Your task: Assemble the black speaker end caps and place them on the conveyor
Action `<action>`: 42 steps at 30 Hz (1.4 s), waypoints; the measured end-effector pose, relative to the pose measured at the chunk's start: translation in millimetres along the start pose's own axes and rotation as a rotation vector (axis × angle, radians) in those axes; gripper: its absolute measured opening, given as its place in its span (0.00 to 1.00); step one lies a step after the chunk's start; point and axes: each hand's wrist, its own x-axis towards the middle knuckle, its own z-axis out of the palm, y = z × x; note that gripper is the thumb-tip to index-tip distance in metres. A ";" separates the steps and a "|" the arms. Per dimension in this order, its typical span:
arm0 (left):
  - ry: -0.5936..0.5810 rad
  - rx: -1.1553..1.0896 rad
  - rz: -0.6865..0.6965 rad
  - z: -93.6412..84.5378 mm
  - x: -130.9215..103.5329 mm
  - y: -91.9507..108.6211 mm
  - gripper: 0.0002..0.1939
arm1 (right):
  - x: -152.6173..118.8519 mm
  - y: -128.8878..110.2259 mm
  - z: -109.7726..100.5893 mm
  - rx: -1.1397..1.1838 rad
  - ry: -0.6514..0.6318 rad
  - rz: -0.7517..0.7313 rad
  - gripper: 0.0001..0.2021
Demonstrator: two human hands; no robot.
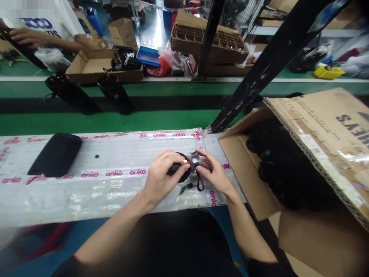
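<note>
Over the wrapped bench, my left hand (163,173) is closed around a round black part (182,177), thumb and index finger pinched close to a small red and white piece (186,162), perhaps a wire connector. My right hand (215,173) has its fingers curled on a shiny grey piece (196,158) right beside the black part. Whether the two parts touch is hard to tell. A small black loop (200,185) hangs below them. Farther left on the bench lies a black, soft-cornered object (57,154), with a small black disc (97,156) to its right.
An open cardboard box (248,181) holding dark round items stands at the right. A slanted black post (253,77) rises behind the bench. Two black cylinders (115,94) stand on the green belt (161,119). Another person's arm (54,40) shows at the upper left.
</note>
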 end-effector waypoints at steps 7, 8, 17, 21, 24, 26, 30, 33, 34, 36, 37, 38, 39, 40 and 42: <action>-0.045 0.138 -0.016 1.4 10.5 8.1 0.04 | 0.7 -35.5 -10.0 0.513 0.041 0.040 0.31; -0.043 0.142 -0.006 1.9 10.4 9.0 0.03 | 3.7 -39.6 -10.3 0.507 0.037 0.016 0.31; 0.054 0.234 0.112 6.5 5.9 4.8 0.06 | 22.8 -60.2 -4.3 0.438 -0.041 -0.115 0.28; 0.100 0.220 0.092 7.7 0.4 2.2 0.08 | 23.7 -67.2 -4.4 0.371 -0.056 -0.161 0.26; 0.082 0.206 0.092 6.9 -2.9 2.6 0.07 | 24.9 -75.5 -7.3 0.288 -0.085 -0.211 0.26; 0.058 0.194 0.098 5.8 -3.8 3.3 0.06 | 25.4 -80.1 -9.5 0.233 -0.114 -0.247 0.26; 0.055 0.153 0.078 4.5 -3.6 4.5 0.05 | 22.8 -81.3 -13.4 0.192 -0.138 -0.226 0.28; 0.068 0.116 0.068 5.4 -3.2 4.6 0.05 | 16.4 -77.0 -14.0 0.197 -0.097 -0.163 0.31; 0.071 0.111 0.071 6.0 -3.2 4.6 0.06 | 13.6 -75.7 -13.1 0.204 -0.081 -0.155 0.31; 0.078 0.110 0.080 7.1 -3.0 4.6 0.06 | 7.8 -74.2 -9.8 0.218 -0.047 -0.179 0.30; 0.084 0.113 0.082 7.6 -2.9 4.8 0.06 | 5.0 -74.0 -7.5 0.221 -0.025 -0.208 0.30; 0.088 0.117 0.082 8.1 -2.8 5.1 0.06 | 2.5 -74.2 -5.1 0.215 0.001 -0.241 0.30; 0.091 0.120 0.082 8.5 -2.6 5.5 0.06 | 0.3 -74.5 -2.8 0.200 0.030 -0.273 0.30; 0.093 0.121 0.080 8.7 -2.4 5.9 0.06 | -1.5 -74.9 -0.9 0.176 0.057 -0.299 0.30; 0.093 0.124 0.084 8.9 -2.1 6.4 0.05 | -3.5 -75.1 1.3 0.121 0.088 -0.317 0.31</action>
